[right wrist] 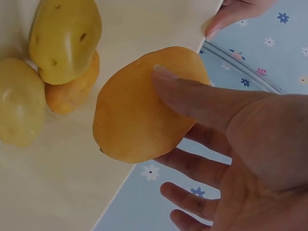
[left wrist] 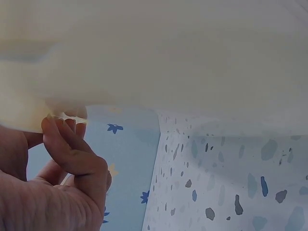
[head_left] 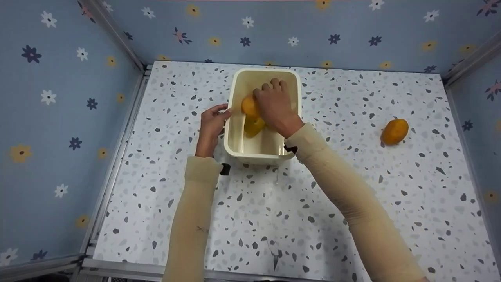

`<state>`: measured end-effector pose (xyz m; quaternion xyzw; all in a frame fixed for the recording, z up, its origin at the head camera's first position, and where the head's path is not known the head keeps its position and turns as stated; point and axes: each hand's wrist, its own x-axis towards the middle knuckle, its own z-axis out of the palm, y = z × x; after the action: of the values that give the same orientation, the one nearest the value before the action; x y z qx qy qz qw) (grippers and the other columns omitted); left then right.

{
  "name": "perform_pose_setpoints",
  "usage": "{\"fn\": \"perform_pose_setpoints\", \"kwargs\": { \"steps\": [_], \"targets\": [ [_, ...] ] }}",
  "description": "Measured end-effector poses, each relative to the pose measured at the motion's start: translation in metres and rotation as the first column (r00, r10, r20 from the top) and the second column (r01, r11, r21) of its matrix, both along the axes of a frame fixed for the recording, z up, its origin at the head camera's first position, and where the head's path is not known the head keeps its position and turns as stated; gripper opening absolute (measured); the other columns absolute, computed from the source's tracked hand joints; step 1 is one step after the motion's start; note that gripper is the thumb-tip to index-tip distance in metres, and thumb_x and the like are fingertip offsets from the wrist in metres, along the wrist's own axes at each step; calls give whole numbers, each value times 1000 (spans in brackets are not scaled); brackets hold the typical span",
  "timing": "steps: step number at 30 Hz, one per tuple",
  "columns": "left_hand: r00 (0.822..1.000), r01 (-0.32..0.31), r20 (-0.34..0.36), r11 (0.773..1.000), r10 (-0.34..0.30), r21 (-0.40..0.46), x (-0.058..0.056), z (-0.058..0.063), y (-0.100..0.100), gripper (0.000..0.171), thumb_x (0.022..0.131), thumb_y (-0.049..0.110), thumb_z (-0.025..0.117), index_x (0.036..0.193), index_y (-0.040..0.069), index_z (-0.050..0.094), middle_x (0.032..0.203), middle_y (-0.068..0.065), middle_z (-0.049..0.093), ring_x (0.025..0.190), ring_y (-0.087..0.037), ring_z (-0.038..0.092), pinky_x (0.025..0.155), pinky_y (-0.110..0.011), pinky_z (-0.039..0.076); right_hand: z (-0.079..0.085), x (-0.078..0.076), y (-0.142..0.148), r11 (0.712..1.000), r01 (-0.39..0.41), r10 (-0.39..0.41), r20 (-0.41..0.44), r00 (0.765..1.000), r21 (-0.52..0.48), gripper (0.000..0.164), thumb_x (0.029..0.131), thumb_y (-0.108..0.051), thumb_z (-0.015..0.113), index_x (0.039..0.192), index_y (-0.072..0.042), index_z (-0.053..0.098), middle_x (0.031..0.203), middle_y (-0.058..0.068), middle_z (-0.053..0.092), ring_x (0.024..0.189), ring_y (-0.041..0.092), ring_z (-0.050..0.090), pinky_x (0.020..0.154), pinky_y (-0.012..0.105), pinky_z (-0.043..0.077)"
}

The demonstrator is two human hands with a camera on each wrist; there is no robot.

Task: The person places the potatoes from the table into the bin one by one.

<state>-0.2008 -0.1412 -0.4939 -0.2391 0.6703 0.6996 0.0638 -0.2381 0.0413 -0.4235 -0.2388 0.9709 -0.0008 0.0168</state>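
Observation:
In the head view, my right hand (head_left: 277, 105) reaches over a cream plastic bin (head_left: 258, 156). It holds an orange mango (right wrist: 137, 110) by one end, thumb on top and fingers beneath. Smooth yellow fruits (right wrist: 67, 41) with small dark spots lie inside the bin, partly over another orange mango (right wrist: 72, 94), as the right wrist view shows. My left hand (head_left: 211, 127) grips the bin's left rim between thumb and fingers. From the left wrist view, its bent fingers (left wrist: 72, 154) meet the edge of the bin, whose pale wall fills the upper part.
One more orange mango (head_left: 395, 131) lies on the speckled white tabletop (head_left: 344, 243) to the right of the bin. Blue flowered panels (head_left: 270, 31) stand behind and on both sides. A metal frame edge (head_left: 117, 164) runs along the table's left side.

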Motion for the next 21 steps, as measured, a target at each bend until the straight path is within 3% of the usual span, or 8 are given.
{"fn": "perform_pose_setpoints", "kwargs": {
  "steps": [4,10,17,21],
  "targets": [
    [1000,9,2,1000,-9,2,0,1,-1,36,102,15,70,137,5,70,94,-4,64,79,-14,71,68,-26,61,-7,-3,0,999,-8,9,22,1000,-46,30,102,-5,65,131,-7,71,126,18,69,129,40,51,115,53,35],
    [1000,12,19,1000,-12,-3,-1,0,-1,37,102,16,70,138,5,69,99,-6,65,83,-16,71,70,-26,61,-17,-5,0,992,-22,33,79,996,-127,47,89,-18,85,132,-9,70,125,18,68,131,40,49,115,55,35],
    [1000,14,12,1000,-14,-10,0,0,0,38,102,18,72,138,6,69,104,-7,70,87,-17,73,72,-28,62,-29,-6,3,983,-62,86,134,987,-172,51,86,-25,87,132,-10,70,125,18,66,127,39,48,112,54,36],
    [1000,12,10,1000,-12,-4,0,0,0,38,102,19,73,138,6,70,104,-8,70,99,-26,75,76,-31,63,-33,-5,4,982,-69,97,154,983,-176,56,84,-31,89,132,-9,68,129,18,64,129,39,47,116,54,34]
  ]
}}
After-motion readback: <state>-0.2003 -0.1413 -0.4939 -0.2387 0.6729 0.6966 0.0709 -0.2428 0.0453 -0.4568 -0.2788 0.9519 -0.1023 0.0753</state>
